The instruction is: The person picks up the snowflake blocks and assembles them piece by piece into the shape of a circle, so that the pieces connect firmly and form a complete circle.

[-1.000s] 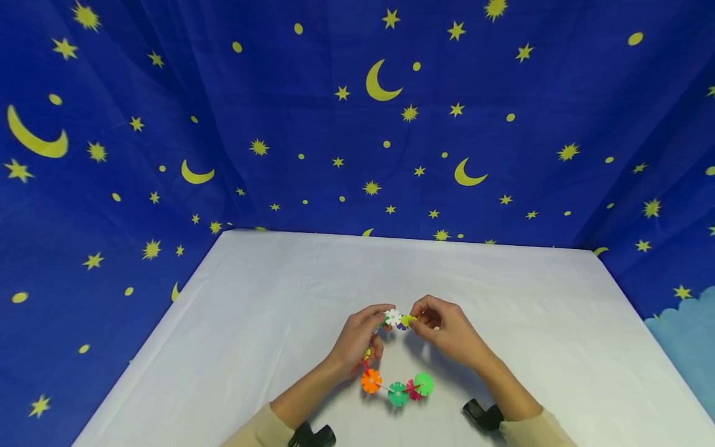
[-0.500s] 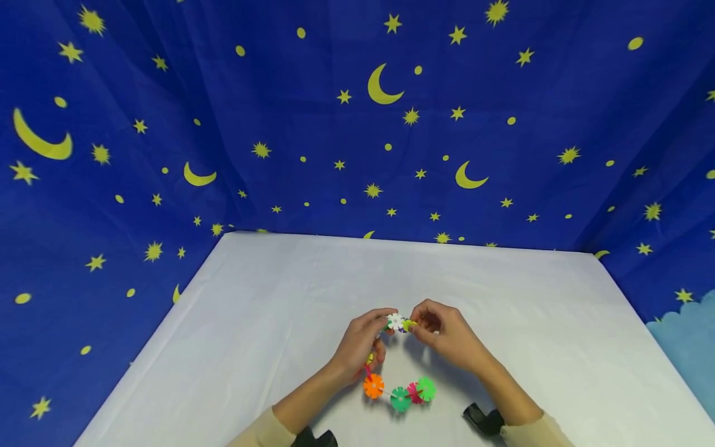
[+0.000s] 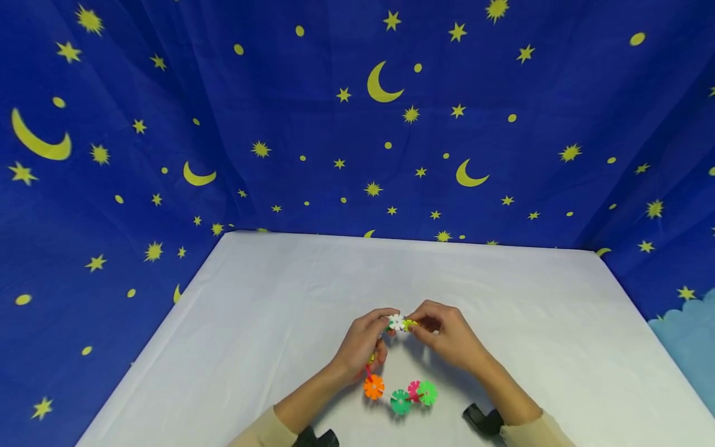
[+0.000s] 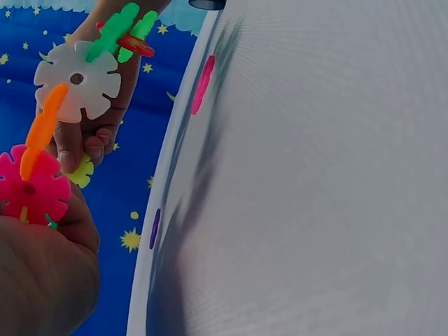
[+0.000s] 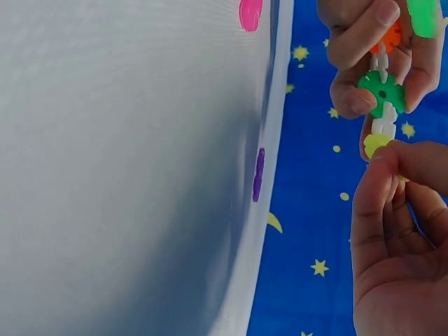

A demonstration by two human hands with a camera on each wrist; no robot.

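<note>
A chain of notched, flower-shaped plastic discs hangs between the hands and loops down toward the person. My left hand [image 3: 357, 349] grips it near a green disc [image 5: 382, 94]. A white disc [image 3: 396, 322] shows beyond those fingertips. Thumb and finger of my right hand [image 3: 449, 335] pinch the yellow disc [image 5: 376, 145] beside it; fingers partly cover this disc. Lower on the loop are an orange disc [image 3: 374, 387], a green disc [image 3: 400, 402] and a bright green end disc [image 3: 427, 393]. In the left wrist view, a pink disc [image 4: 31, 185] sits at the left hand.
A loose purple disc [image 5: 258, 175] and a loose pink disc [image 5: 250, 14] lie on the white table [image 3: 279, 298]. Black wrist-worn devices [image 3: 483, 420] show near both sleeves. Blue cloth [image 3: 313, 118] with stars and moons rises behind the table and along its sides.
Both hands keep their hold on the chain and have shifted only slightly. The purple seen between the white and yellow discs earlier is now mostly hidden in the head view.
</note>
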